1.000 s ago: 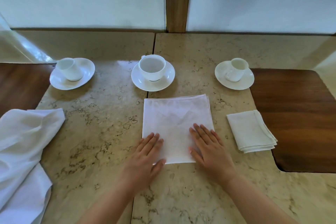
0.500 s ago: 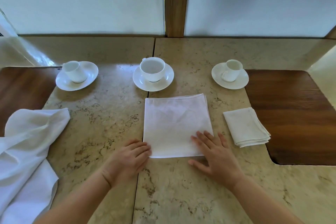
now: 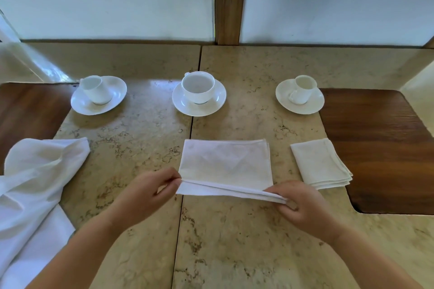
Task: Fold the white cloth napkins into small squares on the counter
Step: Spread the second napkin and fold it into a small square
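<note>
A white cloth napkin (image 3: 225, 164), folded to a flat rectangle, lies in the middle of the stone counter (image 3: 234, 241). Its near edge is lifted off the counter. My left hand (image 3: 150, 192) pinches the near left corner. My right hand (image 3: 303, 204) pinches the near right corner. To the right lies a smaller folded napkin (image 3: 320, 163), a neat layered square. At the left edge sits a heap of unfolded white cloth (image 3: 32, 195).
Three white cups stand on saucers along the back: left (image 3: 97, 94), middle (image 3: 199, 92), right (image 3: 300, 95). Dark wood panels flank the stone, left (image 3: 25, 115) and right (image 3: 380, 148). A wooden post (image 3: 229, 2) rises between pale wall panels behind.
Both hands were flat, smoothing the napkin's near part. They slid back to its near edge, pinched the two corners and lifted that edge off the counter.
</note>
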